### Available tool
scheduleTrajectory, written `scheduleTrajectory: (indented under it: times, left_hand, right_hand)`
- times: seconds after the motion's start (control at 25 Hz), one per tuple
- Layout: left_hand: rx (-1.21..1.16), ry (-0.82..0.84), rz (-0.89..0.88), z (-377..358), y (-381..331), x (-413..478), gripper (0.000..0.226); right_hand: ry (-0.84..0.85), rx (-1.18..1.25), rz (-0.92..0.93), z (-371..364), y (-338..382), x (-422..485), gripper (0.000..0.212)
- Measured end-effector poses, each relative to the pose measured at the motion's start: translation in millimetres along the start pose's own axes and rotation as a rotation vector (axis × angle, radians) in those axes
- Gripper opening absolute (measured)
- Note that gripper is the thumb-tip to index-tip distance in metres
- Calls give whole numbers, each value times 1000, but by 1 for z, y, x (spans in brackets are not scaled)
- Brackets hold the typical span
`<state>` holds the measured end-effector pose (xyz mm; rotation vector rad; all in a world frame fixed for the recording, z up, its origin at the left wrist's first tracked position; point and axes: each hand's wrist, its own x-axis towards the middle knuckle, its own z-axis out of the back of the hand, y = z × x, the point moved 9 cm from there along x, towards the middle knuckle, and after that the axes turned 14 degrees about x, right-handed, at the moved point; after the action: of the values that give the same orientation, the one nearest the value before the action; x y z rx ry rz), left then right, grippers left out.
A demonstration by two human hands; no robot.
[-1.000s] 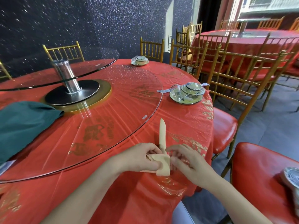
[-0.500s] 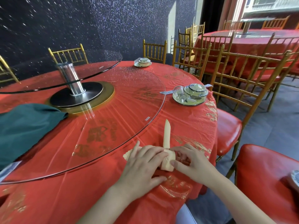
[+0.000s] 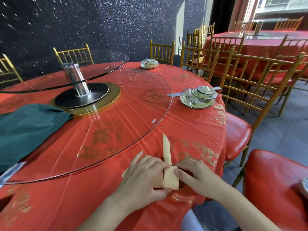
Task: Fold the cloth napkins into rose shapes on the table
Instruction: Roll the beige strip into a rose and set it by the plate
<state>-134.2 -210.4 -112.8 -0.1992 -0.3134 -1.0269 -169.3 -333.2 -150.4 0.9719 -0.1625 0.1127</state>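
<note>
- While you worked at the near edge of the red-clothed worktop (image 3: 191,130), the tan napkin (image 3: 170,180) sat right between your hands, just short of the glass turntable (image 3: 133,114).
- Your left hand (image 3: 143,179) lay across it, fingers fairly straight, pressing the folds flat; your right hand (image 3: 200,177) pinched the band, thumb on top.
- It looked like a thick folded band, with one pointed end (image 3: 167,150) aimed away from you and a corner peeking out beyond your left hand.
- Soft, light cloth, I reckoned: it would spring open if released, so the crossing of the folds was the place to hold.
</note>
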Motion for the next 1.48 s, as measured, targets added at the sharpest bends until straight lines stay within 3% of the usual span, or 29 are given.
scheduleTrajectory:
  times: [0.12,0.32,0.4,0.6,0.96,1.24,1.48]
  left_hand:
    - [-59,113,77,-3,4,0,61]
    - [-142,195,121,-7,14,12,68]
    - [-96,147,126,-4,14,11,68]
    - [-30,-161,58,13,-2,-6,45]
    - [-20,-126,162,-6,16,7,53]
    - [11,-68,167,-10,27,21,61]
    - [8,-200,130,-3,26,22,34]
  right_hand:
    - [-56,-38,20,3,7,-6,54]
    - [-141,-34,108,7,18,-16,42]
    - [-157,7,86,10,14,-12,38]
    - [-181,49,68,18,7,5,28]
    - [-166,109,62,25,1,18,43]
    - [-155,-25,33,18,-7,22,54]
    - [-156,-55,-1,27,-15,39,63]
